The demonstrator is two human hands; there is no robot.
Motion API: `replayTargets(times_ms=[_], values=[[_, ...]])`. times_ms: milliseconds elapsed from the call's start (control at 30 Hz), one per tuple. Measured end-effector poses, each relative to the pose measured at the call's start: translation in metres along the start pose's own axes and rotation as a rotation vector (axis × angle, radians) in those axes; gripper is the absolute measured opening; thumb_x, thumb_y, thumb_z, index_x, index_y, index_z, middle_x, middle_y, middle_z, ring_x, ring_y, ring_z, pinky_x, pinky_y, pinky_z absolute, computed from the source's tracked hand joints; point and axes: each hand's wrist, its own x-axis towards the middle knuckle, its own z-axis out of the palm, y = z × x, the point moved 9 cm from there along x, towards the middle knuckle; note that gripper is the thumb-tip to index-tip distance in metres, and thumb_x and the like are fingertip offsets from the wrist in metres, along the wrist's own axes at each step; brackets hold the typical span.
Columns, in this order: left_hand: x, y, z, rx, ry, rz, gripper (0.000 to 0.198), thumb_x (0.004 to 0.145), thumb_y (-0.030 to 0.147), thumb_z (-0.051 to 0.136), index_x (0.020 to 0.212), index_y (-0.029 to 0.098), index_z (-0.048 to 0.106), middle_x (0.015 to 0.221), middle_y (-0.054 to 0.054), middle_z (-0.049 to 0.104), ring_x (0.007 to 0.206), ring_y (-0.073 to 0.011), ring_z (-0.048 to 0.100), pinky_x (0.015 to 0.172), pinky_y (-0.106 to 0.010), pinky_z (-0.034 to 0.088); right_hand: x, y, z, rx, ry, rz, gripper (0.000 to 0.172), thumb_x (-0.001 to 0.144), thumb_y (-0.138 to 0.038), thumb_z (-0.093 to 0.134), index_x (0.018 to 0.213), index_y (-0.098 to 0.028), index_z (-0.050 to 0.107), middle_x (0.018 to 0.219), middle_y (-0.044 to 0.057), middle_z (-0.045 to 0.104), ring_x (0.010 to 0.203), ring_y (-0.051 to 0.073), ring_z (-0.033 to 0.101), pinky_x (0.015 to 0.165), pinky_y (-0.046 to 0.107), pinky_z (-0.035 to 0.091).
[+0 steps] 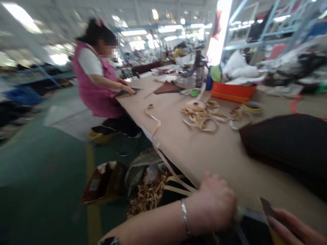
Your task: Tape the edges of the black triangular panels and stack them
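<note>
At the near edge of the worktop (184, 149), your left hand (217, 200) sits knuckles up with its fingers folded under, a silvery bracelet (185, 217) round the wrist; whether it grips anything cannot be told. Beside it, your right hand (291, 224) pinches a thin brown piece (267, 207), flat and pointed at its upper corner, its exact material lost in the blur. Between your hands lies a dark flat piece (255, 226) with a paler grey edge.

Behind your left wrist, narrow pale strips (178, 190) cross the worktop's side, and one ribbon curls up to a small roll (150, 106) farther from you. Beyond your right hand spreads a broad dark panel (283, 149), matt and smoothly curved along its outline. Ahead of both hands, well apart, are a loose tangle of tan ribbon (201, 117), a round yellowish tape roll (252, 107) and a glossy orange box (233, 92). Left of your forearm, down at floor level, curly tan scraps (148, 194) heap beside a crumpled brown bag (104, 183). Farther off, a co-worker (94, 81) in a pink apron handles a dark piece at the same worktop.
</note>
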Motion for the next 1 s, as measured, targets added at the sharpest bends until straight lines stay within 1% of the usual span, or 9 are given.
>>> replayTargets(times_ms=[33, 67, 133, 200, 267, 367, 533, 767, 1000], values=[[-0.001, -0.001, -0.002, -0.009, 0.045, -0.016, 0.014, 0.075, 0.031, 0.062, 0.074, 0.017, 0.065, 0.083, -0.008, 0.065, 0.081, -0.0259, 0.057, 0.073, -0.043, 0.042, -0.011, 0.007, -0.001, 0.045, -0.084, 0.047, 0.025, 0.092, -0.042, 0.046, 0.100, -0.026, 0.064, 0.091, 0.003, 0.066, 0.081, 0.019, 0.062, 0.068, 0.029, 0.052], [-0.001, -0.002, -0.003, -0.026, 0.077, -0.012, 0.016, 0.080, 0.027, 0.055, 0.075, 0.016, 0.065, 0.084, -0.010, 0.064, 0.082, -0.0271, 0.056, 0.072, -0.043, 0.040, -0.020, 0.011, 0.000, 0.128, -0.169, 0.096, 0.028, 0.093, -0.043, 0.043, 0.098, -0.025, 0.065, 0.085, 0.002, 0.066, 0.076, 0.018, 0.061, 0.064, 0.027, 0.051], [0.003, -0.006, -0.002, -0.050, 0.130, 0.007, 0.020, 0.084, 0.024, 0.049, 0.076, 0.015, 0.065, 0.084, -0.012, 0.063, 0.084, -0.0282, 0.054, 0.073, -0.043, 0.037, -0.031, 0.014, 0.006, 0.360, -0.299, 0.202, 0.032, 0.093, -0.042, 0.041, 0.100, -0.021, 0.064, 0.079, 0.001, 0.064, 0.069, 0.016, 0.059, 0.058, 0.025, 0.047], [0.008, -0.008, 0.001, -0.062, 0.148, 0.031, 0.021, 0.085, 0.023, 0.047, 0.074, 0.016, 0.064, 0.081, -0.010, 0.062, 0.082, -0.0264, 0.053, 0.072, -0.041, 0.035, -0.033, 0.016, 0.009, 0.506, -0.307, 0.303, 0.030, 0.091, -0.039, 0.044, 0.105, -0.019, 0.061, 0.071, -0.001, 0.060, 0.058, 0.012, 0.054, 0.050, 0.021, 0.041], [0.010, -0.008, 0.002, -0.057, 0.153, 0.040, 0.021, 0.084, 0.023, 0.048, 0.072, 0.017, 0.063, 0.079, -0.009, 0.061, 0.079, -0.0247, 0.052, 0.070, -0.038, 0.033, -0.033, 0.013, 0.014, 0.566, -0.314, 0.351, 0.029, 0.089, -0.035, 0.047, 0.110, -0.019, 0.058, 0.064, -0.004, 0.053, 0.050, 0.009, 0.047, 0.044, 0.019, 0.035], [0.008, -0.006, 0.002, -0.033, 0.172, 0.030, 0.020, 0.084, 0.026, 0.050, 0.070, 0.018, 0.063, 0.078, -0.008, 0.061, 0.078, -0.0246, 0.051, 0.068, -0.037, 0.030, -0.031, 0.006, 0.020, 0.526, -0.321, 0.328, 0.029, 0.088, -0.028, 0.047, 0.115, -0.020, 0.055, 0.058, -0.006, 0.047, 0.045, 0.008, 0.042, 0.042, 0.019, 0.032], [0.008, -0.008, 0.003, -0.016, 0.215, 0.031, 0.020, 0.083, 0.025, 0.050, 0.070, 0.020, 0.063, 0.078, -0.007, 0.061, 0.078, -0.0249, 0.052, 0.067, -0.037, 0.028, -0.025, 0.001, 0.021, 0.401, -0.277, 0.284, 0.036, 0.084, -0.020, 0.049, 0.120, -0.019, 0.051, 0.057, -0.006, 0.047, 0.048, 0.009, 0.043, 0.044, 0.020, 0.033], [0.009, -0.006, 0.000, -0.015, 0.219, 0.043, 0.020, 0.083, 0.027, 0.052, 0.068, 0.019, 0.063, 0.077, -0.007, 0.062, 0.078, -0.0266, 0.053, 0.067, -0.038, 0.029, -0.026, -0.005, 0.020, 0.356, -0.251, 0.289, 0.039, 0.084, -0.019, 0.047, 0.123, -0.018, 0.050, 0.057, -0.007, 0.047, 0.049, 0.009, 0.043, 0.048, 0.022, 0.032], [0.006, -0.007, -0.002, -0.024, 0.226, 0.044, 0.019, 0.084, 0.025, 0.051, 0.069, 0.018, 0.062, 0.077, -0.007, 0.062, 0.078, -0.0255, 0.052, 0.067, -0.038, 0.029, -0.026, -0.014, 0.019, 0.268, -0.225, 0.259, 0.041, 0.083, -0.018, 0.046, 0.123, -0.018, 0.052, 0.056, -0.006, 0.050, 0.051, 0.011, 0.045, 0.052, 0.024, 0.034]])
